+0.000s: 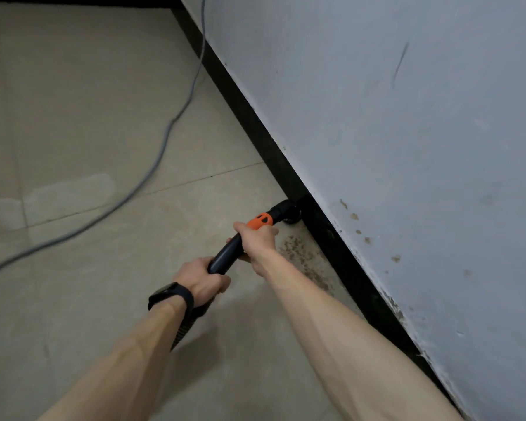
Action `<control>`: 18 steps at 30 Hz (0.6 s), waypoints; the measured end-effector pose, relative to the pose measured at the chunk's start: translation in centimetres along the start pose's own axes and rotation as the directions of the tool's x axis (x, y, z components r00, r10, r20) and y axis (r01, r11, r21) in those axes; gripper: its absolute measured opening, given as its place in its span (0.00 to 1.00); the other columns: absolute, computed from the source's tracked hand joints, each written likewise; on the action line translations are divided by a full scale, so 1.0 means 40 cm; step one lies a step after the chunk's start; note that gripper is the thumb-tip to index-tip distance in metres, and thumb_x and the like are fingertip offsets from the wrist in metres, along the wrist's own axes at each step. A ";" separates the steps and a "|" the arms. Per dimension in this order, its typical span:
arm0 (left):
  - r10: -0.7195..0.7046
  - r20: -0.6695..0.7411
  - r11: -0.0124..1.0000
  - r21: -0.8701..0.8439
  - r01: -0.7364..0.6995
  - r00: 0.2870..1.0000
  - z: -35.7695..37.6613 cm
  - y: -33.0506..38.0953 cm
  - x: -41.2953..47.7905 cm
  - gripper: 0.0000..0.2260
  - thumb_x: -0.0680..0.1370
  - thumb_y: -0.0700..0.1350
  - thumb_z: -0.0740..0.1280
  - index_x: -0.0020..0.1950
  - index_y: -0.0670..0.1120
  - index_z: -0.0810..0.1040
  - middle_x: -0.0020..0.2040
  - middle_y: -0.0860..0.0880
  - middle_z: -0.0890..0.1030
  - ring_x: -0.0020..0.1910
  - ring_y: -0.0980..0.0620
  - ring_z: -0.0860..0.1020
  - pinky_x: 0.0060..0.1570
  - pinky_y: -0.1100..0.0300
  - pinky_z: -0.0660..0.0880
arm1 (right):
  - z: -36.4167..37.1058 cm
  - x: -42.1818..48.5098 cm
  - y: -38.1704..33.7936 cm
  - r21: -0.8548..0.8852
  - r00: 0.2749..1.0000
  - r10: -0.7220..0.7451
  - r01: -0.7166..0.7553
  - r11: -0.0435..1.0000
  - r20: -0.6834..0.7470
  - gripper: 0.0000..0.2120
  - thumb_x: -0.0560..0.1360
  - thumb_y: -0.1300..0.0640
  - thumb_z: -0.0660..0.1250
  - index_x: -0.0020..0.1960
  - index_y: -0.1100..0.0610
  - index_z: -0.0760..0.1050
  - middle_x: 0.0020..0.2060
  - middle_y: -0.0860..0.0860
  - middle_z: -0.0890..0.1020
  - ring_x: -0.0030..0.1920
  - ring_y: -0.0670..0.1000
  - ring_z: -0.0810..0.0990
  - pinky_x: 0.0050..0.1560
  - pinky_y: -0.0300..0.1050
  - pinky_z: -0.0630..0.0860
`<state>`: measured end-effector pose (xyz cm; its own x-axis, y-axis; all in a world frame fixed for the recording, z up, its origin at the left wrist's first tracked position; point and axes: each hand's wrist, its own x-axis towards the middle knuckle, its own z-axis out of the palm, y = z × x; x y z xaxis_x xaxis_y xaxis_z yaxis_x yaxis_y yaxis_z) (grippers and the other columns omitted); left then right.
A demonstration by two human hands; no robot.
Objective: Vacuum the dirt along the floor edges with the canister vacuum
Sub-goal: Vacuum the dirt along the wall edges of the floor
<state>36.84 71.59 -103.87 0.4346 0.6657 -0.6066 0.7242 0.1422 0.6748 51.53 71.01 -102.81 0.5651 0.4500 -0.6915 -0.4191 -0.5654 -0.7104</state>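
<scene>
I hold a black vacuum wand (pixel 225 253) with an orange collar (pixel 260 221). Its small black brush nozzle (pixel 289 212) touches the floor right at the black baseboard (pixel 255 129). My right hand (pixel 257 240) grips the wand just behind the orange collar. My left hand (pixel 202 276), with a black watch on the wrist, grips the wand's rear end, where a ribbed black hose (pixel 182 329) runs back under my forearm. A patch of brown dirt (pixel 301 256) lies on the tiles beside the baseboard, just nearer to me than the nozzle. The canister is out of view.
A grey cable (pixel 161 147) snakes over the beige tiled floor (pixel 88 117) from the far wall toward the left edge. A scuffed, stained blue-grey wall (pixel 407 132) fills the right side above the baseboard.
</scene>
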 end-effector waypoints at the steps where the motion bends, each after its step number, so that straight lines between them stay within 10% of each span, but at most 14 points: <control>1: -0.009 0.021 1.000 -0.028 0.010 1.000 0.000 0.004 -0.005 0.12 0.60 0.47 0.68 0.42 0.50 0.79 0.29 0.48 0.83 0.29 0.46 0.82 0.29 0.55 0.80 | 0.004 -0.001 0.008 -0.045 0.999 -0.018 0.016 0.999 -0.045 0.27 0.77 0.56 0.71 0.65 0.57 0.56 0.56 0.60 0.81 0.48 0.59 0.87 0.49 0.58 0.86; 9: 0.066 0.026 0.989 0.134 -0.069 0.997 0.029 -0.006 -0.045 0.08 0.66 0.47 0.70 0.44 0.51 0.76 0.32 0.50 0.81 0.31 0.50 0.80 0.29 0.60 0.75 | -0.024 -0.042 0.047 -0.046 0.994 -0.045 0.041 0.998 -0.097 0.30 0.76 0.56 0.69 0.70 0.61 0.57 0.60 0.61 0.80 0.55 0.61 0.84 0.56 0.59 0.84; 14: 0.183 -0.034 0.923 0.350 -0.160 0.982 0.020 -0.010 -0.054 0.08 0.70 0.50 0.70 0.42 0.56 0.70 0.35 0.53 0.76 0.32 0.55 0.75 0.27 0.62 0.66 | -0.045 -0.086 0.048 0.232 0.999 -0.007 0.018 0.972 -0.046 0.29 0.75 0.62 0.68 0.71 0.58 0.60 0.44 0.57 0.81 0.30 0.50 0.86 0.32 0.46 0.82; 18: 0.171 -0.013 0.900 0.408 -0.151 0.985 -0.011 -0.065 -0.076 0.08 0.68 0.50 0.69 0.41 0.55 0.70 0.36 0.53 0.77 0.33 0.54 0.76 0.28 0.61 0.67 | -0.002 -0.136 0.094 0.282 0.997 0.022 0.001 0.959 -0.080 0.25 0.77 0.61 0.67 0.69 0.56 0.59 0.45 0.55 0.81 0.29 0.47 0.85 0.33 0.44 0.81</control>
<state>33.39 69.51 -103.58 0.5447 0.6897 -0.4771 0.8052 -0.2711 0.5275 46.96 66.37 -101.70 0.6102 0.3807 -0.6947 -0.6019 -0.3473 -0.7191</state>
